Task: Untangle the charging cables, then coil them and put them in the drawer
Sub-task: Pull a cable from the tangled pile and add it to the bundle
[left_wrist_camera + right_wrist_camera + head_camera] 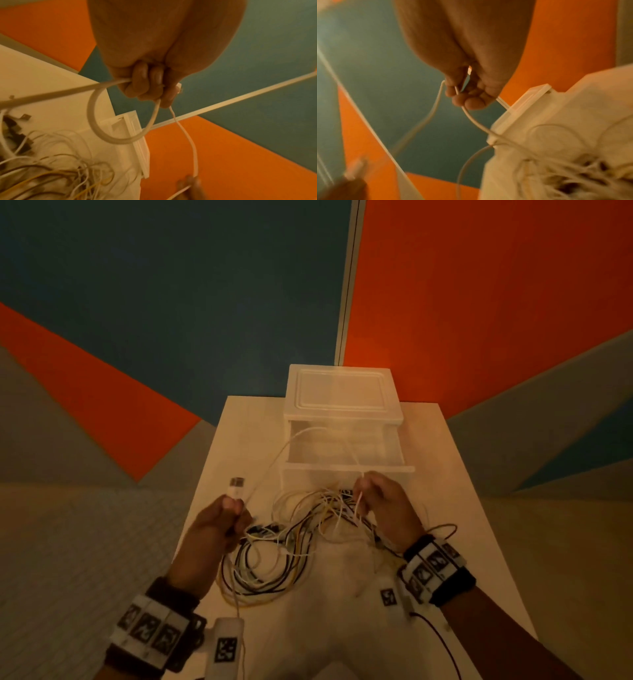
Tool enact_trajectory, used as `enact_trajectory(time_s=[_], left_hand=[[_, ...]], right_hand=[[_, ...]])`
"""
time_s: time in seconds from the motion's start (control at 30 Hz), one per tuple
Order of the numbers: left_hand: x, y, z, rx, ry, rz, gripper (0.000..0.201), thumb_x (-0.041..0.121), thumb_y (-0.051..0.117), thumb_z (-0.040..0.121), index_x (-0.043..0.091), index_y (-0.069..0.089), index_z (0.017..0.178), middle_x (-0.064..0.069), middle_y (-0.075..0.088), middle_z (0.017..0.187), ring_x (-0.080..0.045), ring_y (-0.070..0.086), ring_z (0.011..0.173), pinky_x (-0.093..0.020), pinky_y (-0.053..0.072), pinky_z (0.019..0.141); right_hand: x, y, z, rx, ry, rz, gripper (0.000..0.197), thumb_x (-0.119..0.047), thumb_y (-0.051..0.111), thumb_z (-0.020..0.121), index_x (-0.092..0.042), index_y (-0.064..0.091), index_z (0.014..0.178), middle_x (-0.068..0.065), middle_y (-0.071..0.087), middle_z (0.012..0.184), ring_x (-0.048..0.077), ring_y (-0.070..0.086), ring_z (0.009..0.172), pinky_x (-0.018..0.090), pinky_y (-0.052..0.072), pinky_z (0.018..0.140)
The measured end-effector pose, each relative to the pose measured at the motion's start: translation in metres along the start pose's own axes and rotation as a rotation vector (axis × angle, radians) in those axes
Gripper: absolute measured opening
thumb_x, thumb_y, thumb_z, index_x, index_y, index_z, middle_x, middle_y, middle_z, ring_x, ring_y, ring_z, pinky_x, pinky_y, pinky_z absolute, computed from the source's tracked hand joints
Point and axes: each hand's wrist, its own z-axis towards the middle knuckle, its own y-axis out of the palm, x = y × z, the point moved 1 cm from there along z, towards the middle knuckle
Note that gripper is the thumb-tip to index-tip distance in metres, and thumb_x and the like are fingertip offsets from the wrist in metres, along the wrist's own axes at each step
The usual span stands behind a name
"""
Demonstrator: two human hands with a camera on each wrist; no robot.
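Observation:
A tangle of white, yellow and black charging cables [291, 539] lies on the white table [462, 508] in front of me. My left hand [219, 522] grips one white cable [96, 121] near its USB plug [236, 489], which sticks up above the fist. My right hand [380, 501] pinches the same thin white cable [471, 116] further along. Between the hands the cable arcs up over the open drawer [342, 453] of the translucent plastic drawer unit [342, 392]. In the right wrist view the fingers [471, 102] curl round the strand.
The drawer unit stands at the table's far edge against an orange and teal wall [479, 285]. Its drawer is pulled out toward me, just behind the cable pile. Both wrists wear marker bands; a black wire [442, 642] runs from the right one.

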Motion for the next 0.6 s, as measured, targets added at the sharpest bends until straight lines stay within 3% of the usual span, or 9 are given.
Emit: enact_trajectory(time_s=[0.13, 0.23, 0.3, 0.37, 0.47, 0.53, 0.6], left_hand=[[-0.008, 0.02, -0.002, -0.054, -0.028, 0.04, 0.027, 0.023, 0.034, 0.102, 0.007, 0.043, 0.083, -0.009, 0.038, 0.07, -0.006, 0.029, 0.046, -0.018, 0.025, 0.045], [-0.006, 0.03, 0.001, -0.068, -0.002, 0.049, 0.027, 0.026, 0.034, 0.102, 0.007, 0.044, 0.085, -0.011, 0.049, 0.073, -0.009, 0.029, 0.048, -0.02, 0.025, 0.046], [-0.003, 0.041, 0.003, -0.072, 0.019, 0.05, 0.031, 0.023, 0.03, 0.106, 0.008, 0.047, 0.085, -0.014, 0.054, 0.076, -0.019, 0.023, 0.053, -0.024, 0.023, 0.049], [0.0, 0.052, 0.006, -0.082, 0.029, 0.056, 0.035, 0.022, 0.029, 0.107, 0.012, 0.052, 0.083, -0.015, 0.058, 0.076, -0.024, 0.023, 0.054, -0.03, 0.022, 0.051], [-0.001, 0.063, 0.007, -0.089, 0.004, 0.037, 0.032, 0.024, 0.032, 0.105, 0.009, 0.052, 0.085, 0.003, 0.059, 0.065, -0.016, 0.028, 0.048, -0.032, 0.021, 0.052], [-0.003, 0.066, 0.007, -0.132, -0.022, -0.044, 0.033, 0.022, 0.031, 0.106, 0.008, 0.055, 0.087, -0.01, 0.063, 0.08, -0.017, 0.02, 0.049, -0.037, 0.016, 0.054], [-0.004, 0.067, 0.005, -0.149, -0.053, -0.144, 0.025, 0.019, 0.035, 0.103, 0.008, 0.049, 0.086, -0.017, 0.058, 0.09, -0.014, 0.018, 0.049, -0.032, 0.019, 0.051]], right_hand=[[-0.062, -0.017, 0.001, 0.086, -0.114, 0.168, 0.033, -0.02, 0.039, 0.104, -0.002, 0.054, 0.081, 0.011, 0.051, 0.071, 0.019, 0.046, 0.059, 0.033, 0.041, 0.058], [-0.076, -0.007, -0.007, -0.102, -0.147, 0.11, 0.03, -0.024, 0.04, 0.103, -0.015, 0.054, 0.078, -0.001, 0.05, 0.071, 0.014, 0.045, 0.062, 0.027, 0.04, 0.06], [-0.068, 0.012, -0.017, -0.244, -0.136, 0.031, 0.029, -0.025, 0.043, 0.102, -0.019, 0.053, 0.076, -0.007, 0.049, 0.068, 0.01, 0.047, 0.061, 0.025, 0.04, 0.06], [-0.059, 0.028, -0.027, -0.325, -0.088, -0.083, 0.028, -0.024, 0.044, 0.103, -0.012, 0.054, 0.079, -0.008, 0.05, 0.064, 0.007, 0.049, 0.057, 0.024, 0.042, 0.059], [-0.046, 0.046, -0.037, -0.369, -0.089, -0.146, 0.029, -0.025, 0.044, 0.103, -0.002, 0.06, 0.094, -0.017, 0.056, 0.067, -0.004, 0.05, 0.059, 0.018, 0.041, 0.06], [-0.042, 0.055, -0.04, -0.367, -0.136, -0.223, 0.031, -0.03, 0.044, 0.101, -0.005, 0.059, 0.089, -0.011, 0.057, 0.07, 0.001, 0.048, 0.062, 0.022, 0.041, 0.062], [-0.035, 0.061, -0.043, -0.375, -0.138, -0.273, 0.028, -0.029, 0.045, 0.101, -0.012, 0.055, 0.08, -0.009, 0.05, 0.066, 0.0, 0.046, 0.062, 0.02, 0.036, 0.062]])
